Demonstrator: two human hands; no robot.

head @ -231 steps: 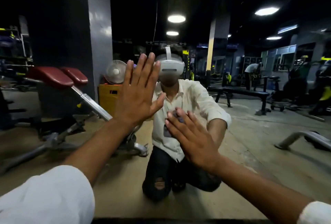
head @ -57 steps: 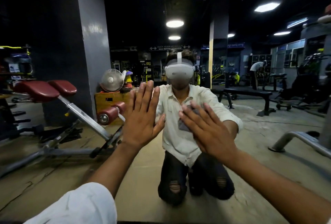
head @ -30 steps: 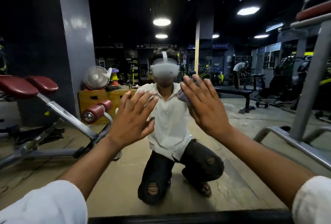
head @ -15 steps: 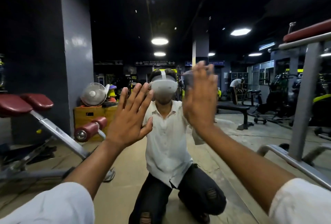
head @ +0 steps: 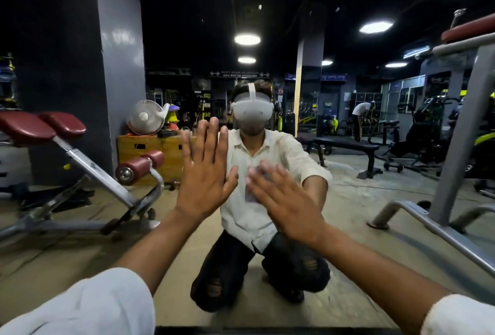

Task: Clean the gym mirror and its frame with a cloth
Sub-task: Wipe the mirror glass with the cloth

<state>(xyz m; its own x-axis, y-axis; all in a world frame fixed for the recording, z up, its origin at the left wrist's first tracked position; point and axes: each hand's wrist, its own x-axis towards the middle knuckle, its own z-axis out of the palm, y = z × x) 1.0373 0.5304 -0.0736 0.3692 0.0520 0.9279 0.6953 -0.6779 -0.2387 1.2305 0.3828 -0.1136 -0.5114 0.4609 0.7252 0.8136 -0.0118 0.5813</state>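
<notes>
The gym mirror (head: 356,216) fills nearly the whole view, and I see myself kneeling in it. Its dark frame (head: 267,331) shows as a strip along the bottom edge. My left hand (head: 206,174) lies flat on the glass with its fingers straight and pointing up. My right hand (head: 285,200) is spread flat and presses a small grey cloth (head: 252,195) against the glass at chest height of the reflection. Only an edge of the cloth shows past the fingers, and the hand is slightly blurred.
The glass reflects a red-padded incline bench (head: 80,163) on the left, a wooden box with a fan (head: 146,117), a flat bench (head: 345,145) and a grey machine frame (head: 460,133) on the right. Another person (head: 360,117) bends over far back.
My right hand with the cloth has swept down the glass from head height to chest height. My left hand stays flat on the mirror, now a little higher.
</notes>
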